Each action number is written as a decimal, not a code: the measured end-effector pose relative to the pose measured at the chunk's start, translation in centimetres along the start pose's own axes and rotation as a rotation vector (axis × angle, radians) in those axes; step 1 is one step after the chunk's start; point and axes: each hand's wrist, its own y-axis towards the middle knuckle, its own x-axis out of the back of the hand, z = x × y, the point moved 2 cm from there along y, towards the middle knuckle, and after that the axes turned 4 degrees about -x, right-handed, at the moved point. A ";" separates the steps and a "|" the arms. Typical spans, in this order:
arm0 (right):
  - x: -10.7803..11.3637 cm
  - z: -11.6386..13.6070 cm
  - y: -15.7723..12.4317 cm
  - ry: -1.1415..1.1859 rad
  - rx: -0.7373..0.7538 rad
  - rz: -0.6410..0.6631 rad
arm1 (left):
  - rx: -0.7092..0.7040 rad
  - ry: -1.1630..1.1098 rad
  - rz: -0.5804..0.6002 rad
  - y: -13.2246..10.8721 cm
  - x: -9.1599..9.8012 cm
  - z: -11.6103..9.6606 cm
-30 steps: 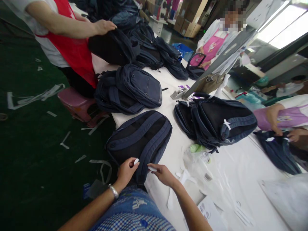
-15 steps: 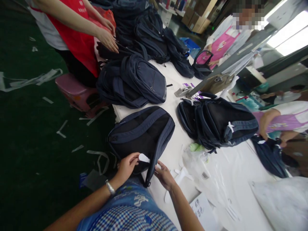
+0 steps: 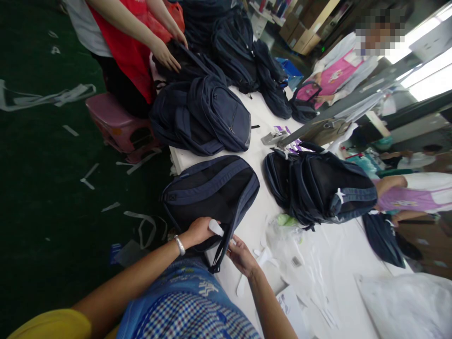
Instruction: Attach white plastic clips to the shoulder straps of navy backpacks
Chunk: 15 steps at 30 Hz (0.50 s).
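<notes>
A dark navy backpack point(image 3: 197, 212) lies before me with its back panel and straps facing up. Around its nearer shoulder strap point(image 3: 237, 214) runs a white strip point(image 3: 215, 228) with a rounded end. My left hand point(image 3: 199, 231) is closed at that end, on the strap's left side, its fingertips partly behind the strip. On the strap's other side my right hand point(image 3: 243, 257) pinches a small white bit of the strip, mostly hidden by the fingers. The strap's lower end with its buckle hangs by my apron point(image 3: 201, 282).
Another navy backpack point(image 3: 208, 117) lies beyond mine, and more point(image 3: 321, 183) are piled at the right. Loose white strips point(image 3: 263, 259) and clear plastic bags point(image 3: 300, 254) cover part of the white table point(image 3: 339, 245). Co-workers handle bags around it. A pink stool point(image 3: 116, 122) stands at left.
My left hand has shifted right, closer to the strap, with its fingers further behind the strip. My right hand stays at the strap's edge. The camera view has turned slightly.
</notes>
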 end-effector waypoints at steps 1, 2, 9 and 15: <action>0.1 0.0 0.0 0.006 0.003 0.004 | -0.008 0.004 -0.003 0.2 0.1 -0.1; 0.2 0.0 -0.1 0.019 0.005 0.006 | -0.021 -0.008 -0.006 0.3 0.2 -0.2; 1.0 -0.1 -0.8 0.144 0.020 -0.002 | -0.156 -0.269 0.160 0.6 0.3 -1.6; 0.5 0.3 -0.9 0.203 0.010 -0.001 | -0.055 -0.336 0.151 0.9 -0.4 -1.3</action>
